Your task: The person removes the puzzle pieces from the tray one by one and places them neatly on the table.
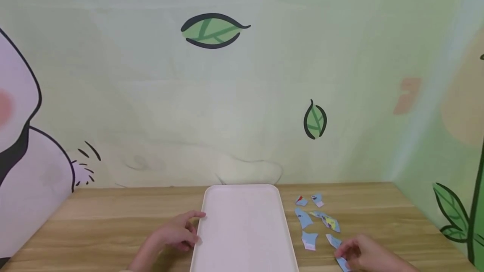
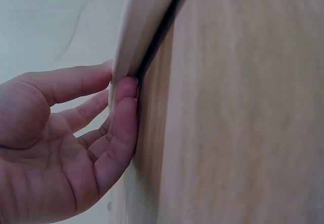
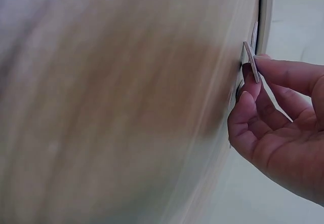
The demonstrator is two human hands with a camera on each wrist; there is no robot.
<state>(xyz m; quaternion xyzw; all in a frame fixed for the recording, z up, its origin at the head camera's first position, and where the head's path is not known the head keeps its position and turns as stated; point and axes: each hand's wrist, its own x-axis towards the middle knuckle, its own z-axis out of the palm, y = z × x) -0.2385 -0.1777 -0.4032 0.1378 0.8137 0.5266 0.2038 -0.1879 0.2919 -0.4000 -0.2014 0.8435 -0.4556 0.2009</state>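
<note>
A white tray [image 1: 242, 230] with a raised rim lies on the table. My left hand [image 1: 177, 232] holds its left edge; in the left wrist view, the thumb touches the tray rim [image 2: 147, 26] and curled fingers bear on the side. To the right of the tray, my right hand [image 1: 363, 253] pinches a thin blue puzzle piece [image 1: 343, 264], which is tilted up on edge between thumb and finger in the right wrist view [image 3: 251, 62]. Part of that piece is hidden by the fingers. Another blue bit [image 1: 332, 240] shows just beyond the fingertips; whether it is separate I cannot tell.
Several irregular picture pieces lie right of the tray, among them a yellow-and-blue one [image 1: 329, 221], a blue one [image 1: 303, 218] and a blue-and-pink one [image 1: 309, 241]. The wood-grain table [image 1: 113, 217] ends at a backdrop [image 1: 151, 95] with painted leaves.
</note>
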